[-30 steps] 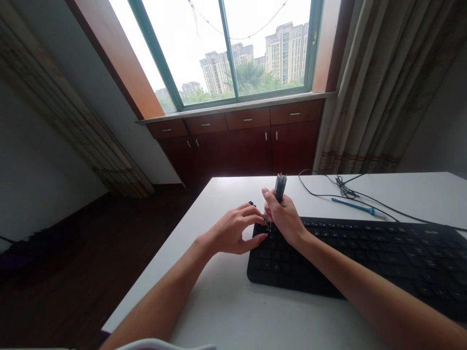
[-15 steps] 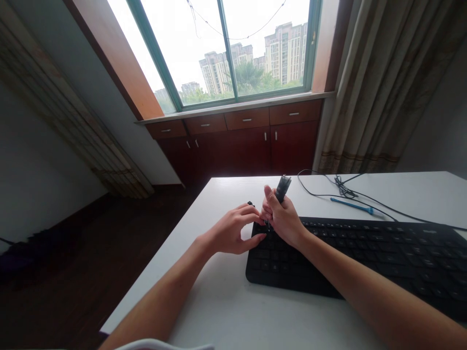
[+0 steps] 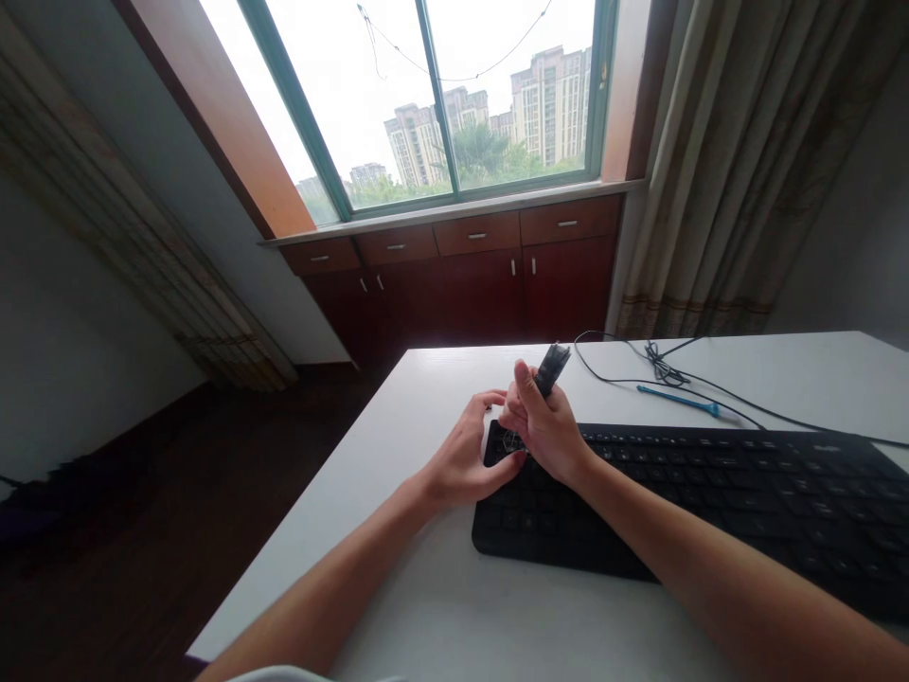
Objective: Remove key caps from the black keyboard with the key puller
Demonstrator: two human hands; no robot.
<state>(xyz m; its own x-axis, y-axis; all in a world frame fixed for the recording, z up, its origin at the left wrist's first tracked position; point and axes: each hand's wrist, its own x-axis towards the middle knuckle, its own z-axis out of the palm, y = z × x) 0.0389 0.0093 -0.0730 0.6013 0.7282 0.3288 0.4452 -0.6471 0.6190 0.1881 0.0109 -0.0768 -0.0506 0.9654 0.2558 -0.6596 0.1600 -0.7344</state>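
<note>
My right hand (image 3: 546,421) is wrapped round the black handle of a keycap puller (image 3: 552,367), thumb on top. Thin wire loops stick out below my fist, over the upper left corner of the black keyboard (image 3: 568,545). My left hand (image 3: 472,455) is curved beside that corner, fingers apart from the thumb. Its thumb tip lies over the keys, close to the wires, and its fingers reach past the keyboard's back edge. A small dark piece (image 3: 489,407) shows by those fingers, mostly hidden. The keys under both hands are partly covered.
The white table (image 3: 383,455) holds a blue brush-like tool (image 3: 678,398) behind the keyboard. A coiled black cable (image 3: 664,365) runs along the back. Beyond the table are dark red cabinets (image 3: 454,294) under a window, with curtains on both sides.
My left hand has shifted right and spread its fingers wider around the puller's wires. My right hand keeps its hold, the handle tilted slightly more. The view has moved a little.
</note>
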